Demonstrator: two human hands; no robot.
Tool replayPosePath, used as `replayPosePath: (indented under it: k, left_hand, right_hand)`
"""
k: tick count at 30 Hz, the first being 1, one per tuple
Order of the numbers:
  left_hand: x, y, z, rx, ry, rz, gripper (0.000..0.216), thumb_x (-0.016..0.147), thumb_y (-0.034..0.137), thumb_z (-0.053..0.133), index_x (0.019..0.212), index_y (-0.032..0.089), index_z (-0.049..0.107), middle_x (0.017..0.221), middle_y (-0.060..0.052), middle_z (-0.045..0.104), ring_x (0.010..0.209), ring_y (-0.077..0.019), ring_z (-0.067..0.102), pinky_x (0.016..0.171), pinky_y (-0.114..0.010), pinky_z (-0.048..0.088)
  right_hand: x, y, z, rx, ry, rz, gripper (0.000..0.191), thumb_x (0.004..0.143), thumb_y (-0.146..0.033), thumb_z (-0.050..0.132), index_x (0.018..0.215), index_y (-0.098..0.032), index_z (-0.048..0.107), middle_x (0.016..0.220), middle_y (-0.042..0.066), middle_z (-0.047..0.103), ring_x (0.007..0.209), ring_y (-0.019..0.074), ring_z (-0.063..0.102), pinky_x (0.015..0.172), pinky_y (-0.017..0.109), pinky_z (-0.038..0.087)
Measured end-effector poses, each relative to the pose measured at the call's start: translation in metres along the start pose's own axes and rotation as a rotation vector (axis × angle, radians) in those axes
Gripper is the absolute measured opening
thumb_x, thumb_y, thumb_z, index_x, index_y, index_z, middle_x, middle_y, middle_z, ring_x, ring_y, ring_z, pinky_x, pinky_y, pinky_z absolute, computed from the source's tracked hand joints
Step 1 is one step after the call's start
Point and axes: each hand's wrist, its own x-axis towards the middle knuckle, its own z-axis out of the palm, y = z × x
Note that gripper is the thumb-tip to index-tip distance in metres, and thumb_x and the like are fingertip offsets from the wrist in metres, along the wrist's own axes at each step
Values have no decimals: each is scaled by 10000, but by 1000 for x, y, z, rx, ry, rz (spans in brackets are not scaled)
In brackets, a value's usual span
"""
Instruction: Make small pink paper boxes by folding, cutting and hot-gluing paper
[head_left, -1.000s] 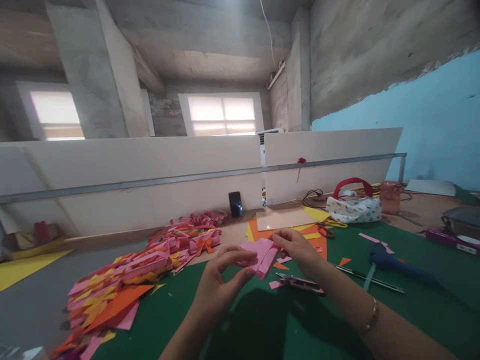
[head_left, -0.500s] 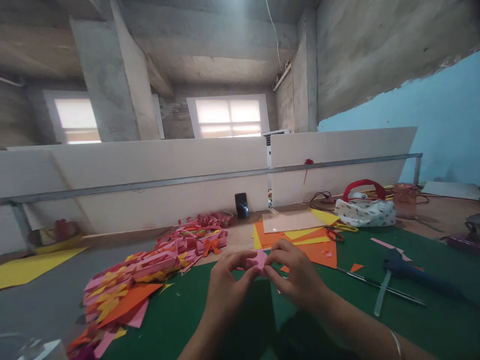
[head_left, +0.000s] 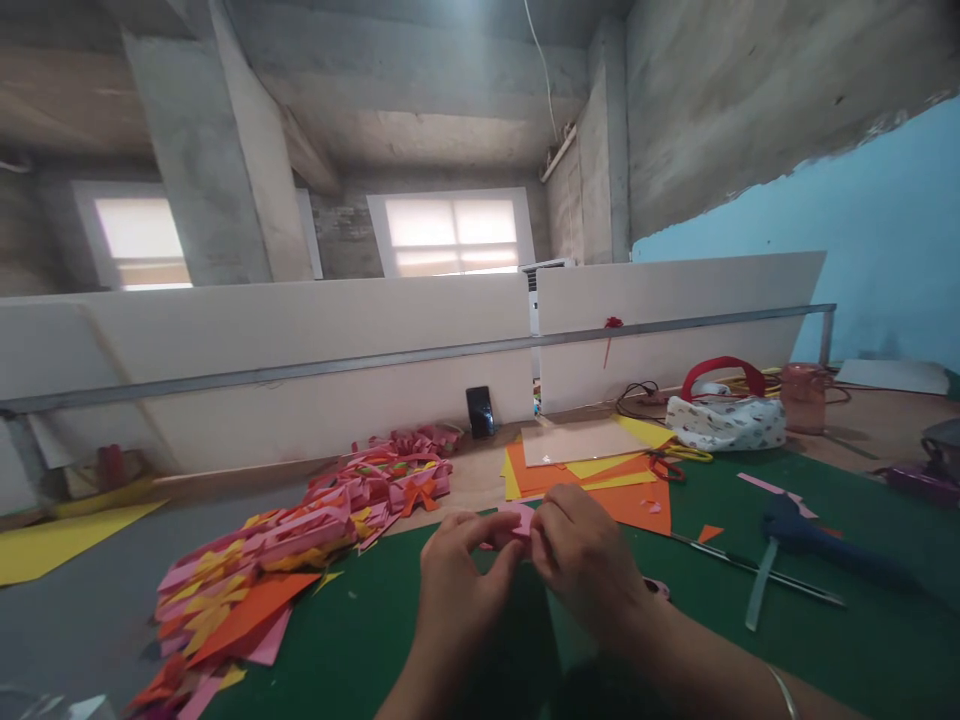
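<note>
While the pink paper is largely hidden over the green mat, two hands hold it. Left hand pinches one side, thumb below, fingers above; right hand, close beside, grips the other. Good work here probably wants light, even pressure and edges matched. Beyond: orange sheets. Leftward: paper heap. Right: glue gun.

Pink piece: matt paper
Green mat: smooth, matt
Far phone: glossy front
Right bag: cloth
Bracelet: shiny metal
</note>
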Motion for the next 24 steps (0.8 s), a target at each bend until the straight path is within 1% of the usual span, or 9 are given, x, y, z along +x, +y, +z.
replayPosePath:
  k: [5, 9, 11, 14, 17, 19, 24]
  left_hand:
    - [-2, 2, 0, -15, 29, 24, 182, 735, 326, 560, 793, 232, 703, 766, -30, 678, 733, -192, 585, 728, -364, 463]
    - [-2, 1, 1, -15, 45, 8, 161, 735, 321, 568, 740, 236, 705, 756, -23, 686, 730, -191, 583, 725, -355, 458]
    - [-1, -2, 2, 17, 51, 31, 158, 743, 325, 570, 752, 243, 705, 775, -20, 688, 762, -195, 578, 750, -364, 445]
    - [-1, -7, 4, 176, 97, 117, 155, 750, 349, 572, 787, 286, 709, 809, -25, 670, 841, -227, 553, 772, -400, 409]
    - [-2, -9, 6, 330, 207, 211, 129, 738, 336, 591, 781, 320, 712, 871, -44, 635, 880, -252, 521, 752, -409, 389]
    - [-3, -7, 6, 392, 264, 284, 118, 739, 306, 597, 769, 322, 711, 875, -41, 634, 892, -253, 508, 772, -413, 374]
    - [-6, 1, 4, 510, 288, 431, 107, 758, 274, 597, 762, 326, 690, 783, 17, 683, 882, -234, 528, 890, -450, 288]
  right_hand:
    - [1, -1, 0, -6, 39, -41, 220, 812, -105, 408, 621, -163, 502, 658, 39, 491, 633, 153, 431, 574, 269, 316]
    - [2, -2, 0, -56, 46, -65, 246, 830, -110, 397, 617, -160, 509, 650, 43, 486, 634, 159, 424, 582, 280, 312]
    - [2, -3, -1, -72, 44, -65, 253, 836, -113, 395, 616, -159, 511, 648, 46, 486, 633, 161, 421, 584, 283, 310]
    - [3, -3, -2, -84, 48, -68, 260, 840, -116, 400, 609, -157, 511, 646, 50, 488, 631, 162, 419, 585, 285, 305]
    - [4, -4, -4, -112, 62, -95, 264, 840, -112, 411, 599, -158, 508, 645, 53, 490, 633, 166, 412, 587, 293, 297]
    - [3, -5, -4, -140, 63, -125, 253, 836, -107, 421, 606, -157, 512, 652, 55, 491, 639, 168, 408, 590, 299, 293]
    - [0, -7, -5, -203, 61, -188, 237, 811, -59, 415, 624, -161, 518, 634, 44, 466, 631, 172, 386, 585, 318, 272]
